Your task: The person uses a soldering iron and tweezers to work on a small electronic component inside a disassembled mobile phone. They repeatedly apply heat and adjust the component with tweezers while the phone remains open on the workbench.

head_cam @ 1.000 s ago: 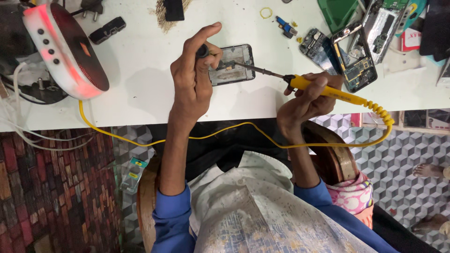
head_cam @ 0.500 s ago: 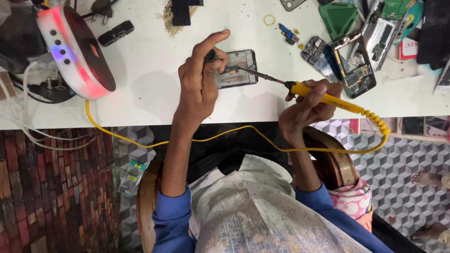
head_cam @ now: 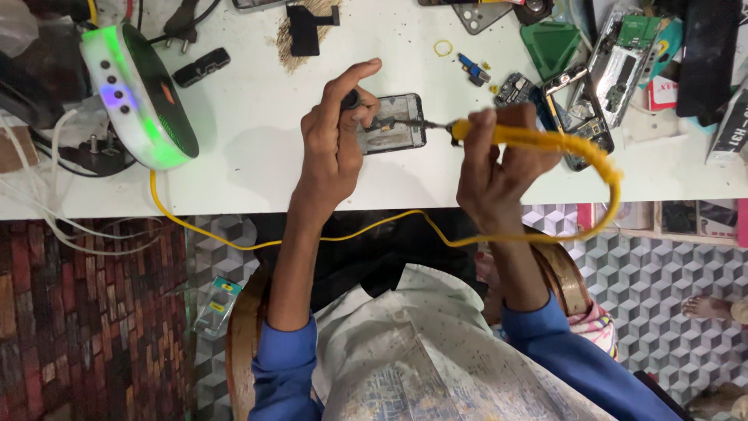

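A white workbench [head_cam: 257, 164] is seen from above, filling the upper half of the frame. Just above the centre of the frame an opened phone [head_cam: 393, 123] lies flat on the bench, its long axis running left to right.

The left hand [head_cam: 333, 148] is set over the left end of the phone. Its fingers are closed around a small dark tool [head_cam: 351, 99], which is pinched at the upper left corner of the phone, while the index finger is held out straight toward the top of the frame. Whether the phone itself is pressed down by this hand cannot be told.

The right hand [head_cam: 492, 168] is placed to the right of the phone, a little lower in the frame. It is clamped around the yellow handle of a soldering iron [head_cam: 518, 138]. The iron is laid almost level, along the same left-to-right line as the phone, and its metal tip [head_cam: 436, 125] is brought to the phone's right edge, touching or nearly touching it. So the phone lies to the left of the right hand, directly ahead of the tip, and the left hand is the nearer of the two.

A yellow cord [head_cam: 343, 232] is looped from the handle below the bench edge. A white round device with green light [head_cam: 140, 97] stands at the upper left, and phone parts [head_cam: 580, 109] are scattered at the upper right.
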